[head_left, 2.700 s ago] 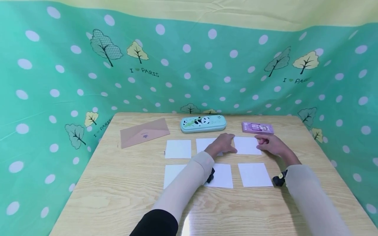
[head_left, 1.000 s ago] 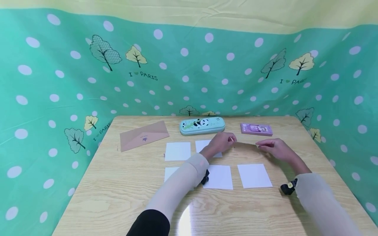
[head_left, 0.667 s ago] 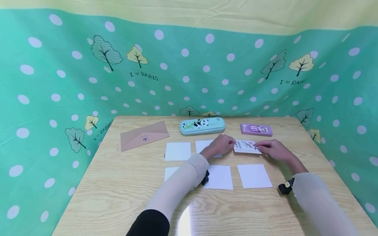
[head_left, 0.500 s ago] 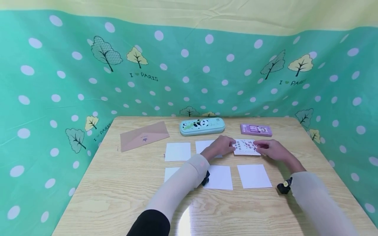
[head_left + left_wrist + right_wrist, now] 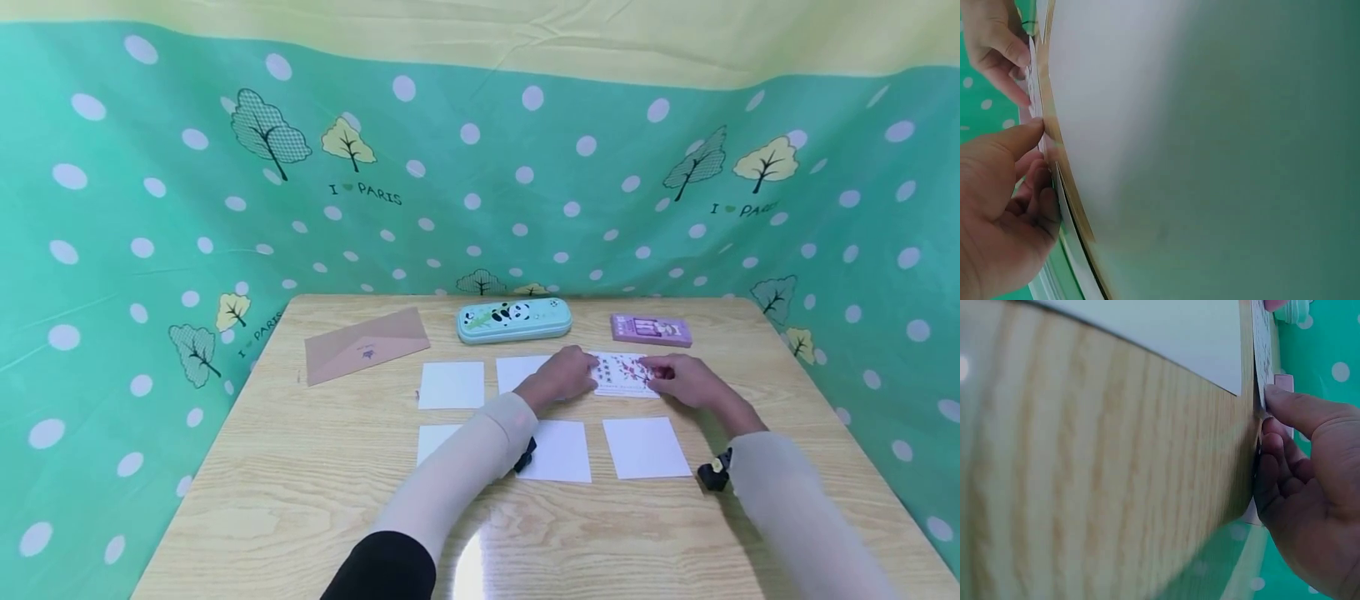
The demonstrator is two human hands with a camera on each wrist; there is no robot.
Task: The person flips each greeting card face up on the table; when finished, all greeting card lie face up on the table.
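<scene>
A card (image 5: 624, 374) printed with pink blossom and dark characters lies face up in the back row, at or just above the table. My left hand (image 5: 568, 372) holds its left edge, the thumb on the near side. On its right edge is my right hand (image 5: 684, 379), which in the right wrist view (image 5: 1310, 462) has the thumb against the card and the other fingers curled. White blank cards lie around it: one (image 5: 647, 447) in front, one (image 5: 555, 451) front middle, and one (image 5: 517, 373) partly hidden behind my left hand.
Further left lie a white card (image 5: 452, 385) and another (image 5: 435, 440) partly covered by my left sleeve. A brown envelope (image 5: 367, 346), a panda pencil case (image 5: 514, 321) and a purple box (image 5: 651, 329) line the back of the wooden table (image 5: 300, 483), before a green dotted curtain.
The card lay blank side up between my hands, was lifted and turned over, and came down with its printed side up. Since half a second ago it has settled lower; both hands stay at its edges.
</scene>
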